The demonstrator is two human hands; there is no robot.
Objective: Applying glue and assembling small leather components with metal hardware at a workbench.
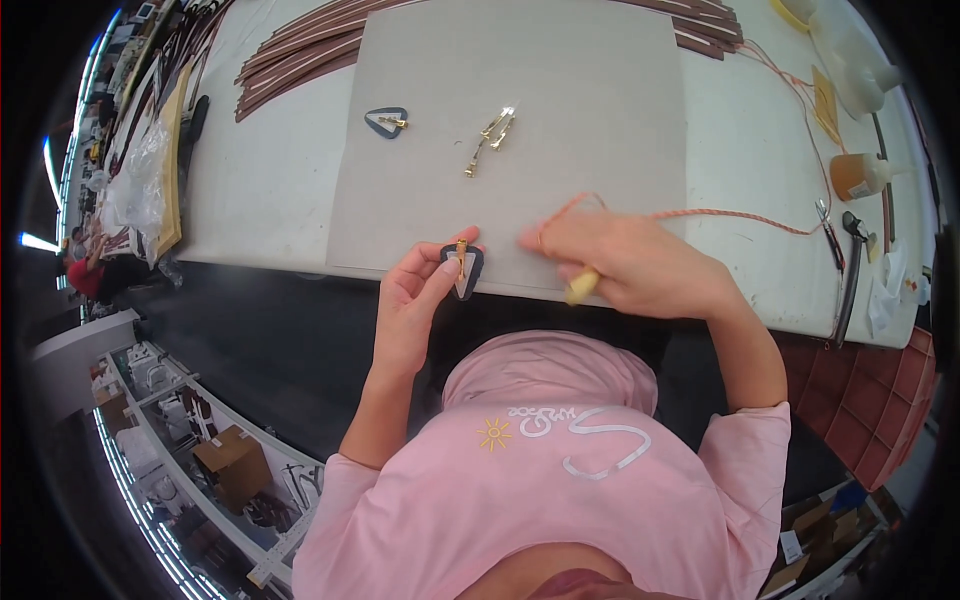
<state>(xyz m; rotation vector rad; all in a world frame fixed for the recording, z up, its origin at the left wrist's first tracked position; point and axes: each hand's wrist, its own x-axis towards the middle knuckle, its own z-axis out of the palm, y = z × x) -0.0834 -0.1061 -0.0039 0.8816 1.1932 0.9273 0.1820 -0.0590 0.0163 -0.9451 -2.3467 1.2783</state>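
My left hand (pixel 412 287) pinches a dark, rounded triangular tab (pixel 475 275) with a pale inner face at the table's near edge. A small brass-coloured metal fitting (pixel 461 258) lies upright on that tab, near my thumb. To the right, my right hand (pixel 640 262) is closed round a tool with a yellow handle (pixel 582 287); its tip is hidden. An orange twisted cord (pixel 740 213) runs from the right and loops at my right fingers; where it ends I cannot tell. Farther off lie a similar tab with a fitting (pixel 386 122) and several loose brass fittings (pixel 490 140).
A grey board (pixel 520 60) covers the middle of the white table (pixel 260 190). Brown strips (pixel 300 60) lie at the back. On the right are an amber bottle (pixel 858 177), a white bottle (pixel 850 60), pliers (pixel 832 235) and a dark-handled tool (pixel 848 280). Plastic wrap (pixel 140 190) sits left.
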